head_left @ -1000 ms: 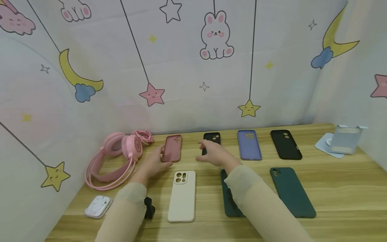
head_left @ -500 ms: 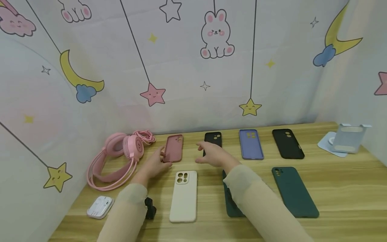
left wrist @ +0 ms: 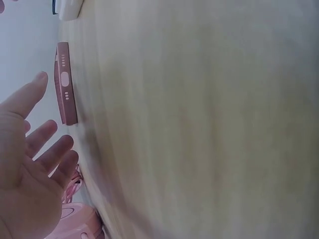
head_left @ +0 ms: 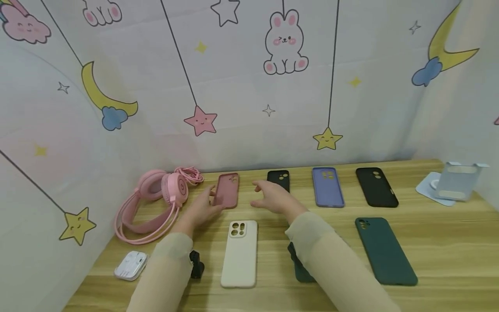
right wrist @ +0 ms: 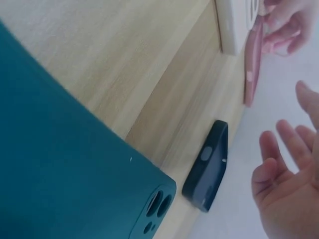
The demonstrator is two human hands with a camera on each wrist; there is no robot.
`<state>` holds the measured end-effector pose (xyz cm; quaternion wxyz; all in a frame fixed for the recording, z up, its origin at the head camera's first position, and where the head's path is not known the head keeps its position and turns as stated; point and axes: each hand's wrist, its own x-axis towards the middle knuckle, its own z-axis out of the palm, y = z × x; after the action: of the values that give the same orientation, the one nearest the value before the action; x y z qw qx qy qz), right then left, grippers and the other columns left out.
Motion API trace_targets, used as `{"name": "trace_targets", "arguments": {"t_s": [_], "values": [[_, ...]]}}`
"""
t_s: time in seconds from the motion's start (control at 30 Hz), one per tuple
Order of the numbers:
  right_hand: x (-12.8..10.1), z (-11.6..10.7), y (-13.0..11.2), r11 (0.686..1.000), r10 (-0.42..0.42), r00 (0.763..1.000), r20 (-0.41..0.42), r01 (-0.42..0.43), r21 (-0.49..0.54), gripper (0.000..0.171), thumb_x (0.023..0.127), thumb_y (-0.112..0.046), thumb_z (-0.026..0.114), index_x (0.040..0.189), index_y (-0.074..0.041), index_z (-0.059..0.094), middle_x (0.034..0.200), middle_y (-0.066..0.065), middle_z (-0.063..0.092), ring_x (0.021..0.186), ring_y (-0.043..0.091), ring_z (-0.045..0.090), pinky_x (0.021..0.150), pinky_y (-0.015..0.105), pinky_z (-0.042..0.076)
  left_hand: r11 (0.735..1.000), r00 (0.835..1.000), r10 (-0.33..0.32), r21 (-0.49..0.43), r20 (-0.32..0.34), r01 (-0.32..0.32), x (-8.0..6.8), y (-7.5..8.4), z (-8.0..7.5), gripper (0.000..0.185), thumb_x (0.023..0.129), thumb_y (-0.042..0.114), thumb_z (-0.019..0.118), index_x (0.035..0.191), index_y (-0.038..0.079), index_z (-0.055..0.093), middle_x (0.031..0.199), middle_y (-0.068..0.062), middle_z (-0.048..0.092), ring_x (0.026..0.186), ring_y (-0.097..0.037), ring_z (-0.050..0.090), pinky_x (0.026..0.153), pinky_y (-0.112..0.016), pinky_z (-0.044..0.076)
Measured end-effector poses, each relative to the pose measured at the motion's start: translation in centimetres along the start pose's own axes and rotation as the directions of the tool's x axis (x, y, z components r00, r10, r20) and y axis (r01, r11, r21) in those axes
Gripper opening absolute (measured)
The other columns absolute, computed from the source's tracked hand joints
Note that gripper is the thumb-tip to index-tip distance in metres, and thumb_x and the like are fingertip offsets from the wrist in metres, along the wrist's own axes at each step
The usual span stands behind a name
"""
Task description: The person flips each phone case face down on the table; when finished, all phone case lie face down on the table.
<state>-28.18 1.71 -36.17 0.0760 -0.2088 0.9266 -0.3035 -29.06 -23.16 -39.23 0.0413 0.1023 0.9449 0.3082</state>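
Note:
My left hand (head_left: 200, 211) is held beside the pink phone case (head_left: 228, 191), thumb and fingers spread and relaxed. In the left wrist view a gap shows between the thumb and that case (left wrist: 65, 84). My right hand (head_left: 274, 198) hovers over the table, overlapping the lower part of a small black phone case (head_left: 278, 176) in the head view. Its fingers are loosely bent with nothing between them; the right wrist view has this hand (right wrist: 294, 196) apart from the black case (right wrist: 207, 167). A dark green case (head_left: 303, 274) is partly hidden under my right forearm.
A cream phone case (head_left: 239, 260) lies between my forearms. Further right are a purple case (head_left: 328, 187), a larger black case (head_left: 376, 187), another green case (head_left: 386, 251) and a pale blue stand (head_left: 457, 184). Pink headphones (head_left: 175, 189) and boxed earphones (head_left: 131, 265) lie left.
The head view has turned slightly, so the scene sits a little further right. My right hand has shifted slightly left relative to the cases. The cases have stayed in place.

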Motion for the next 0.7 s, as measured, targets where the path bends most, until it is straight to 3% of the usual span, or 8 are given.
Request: {"name": "trace_targets", "arguments": {"t_s": [0.37, 0.7], "values": [[0.5, 1.1, -0.8, 0.999, -0.022, 1.0, 0.018, 0.022, 0.031, 0.061, 0.09, -0.026, 0.065, 0.142, -0.008, 0.039, 0.13, 0.007, 0.053, 0.12, 0.026, 0.048, 0.098, 0.041, 0.039, 1.0, 0.999, -0.014, 0.023, -0.033, 0.015, -0.1, -0.3, 0.2, 0.079, 0.085, 0.021, 0.069, 0.145, -0.001, 0.023, 0.129, -0.023, 0.049, 0.118, -0.037, 0.047, 0.099, -0.05, 0.035], [0.6, 1.5, -0.8, 0.999, 0.004, 1.0, 0.019, -0.005, 0.038, 0.063, 0.088, -0.026, 0.066, 0.142, -0.009, 0.038, 0.131, 0.007, 0.053, 0.12, 0.026, 0.048, 0.097, 0.042, 0.039, 0.99, 0.995, -0.089, -0.118, -0.049, 0.083, -0.5, -0.3, 1.2, 0.083, 0.086, 0.02, 0.07, 0.146, -0.004, 0.017, 0.139, -0.024, 0.04, 0.124, -0.038, 0.043, 0.101, -0.049, 0.034]]}}
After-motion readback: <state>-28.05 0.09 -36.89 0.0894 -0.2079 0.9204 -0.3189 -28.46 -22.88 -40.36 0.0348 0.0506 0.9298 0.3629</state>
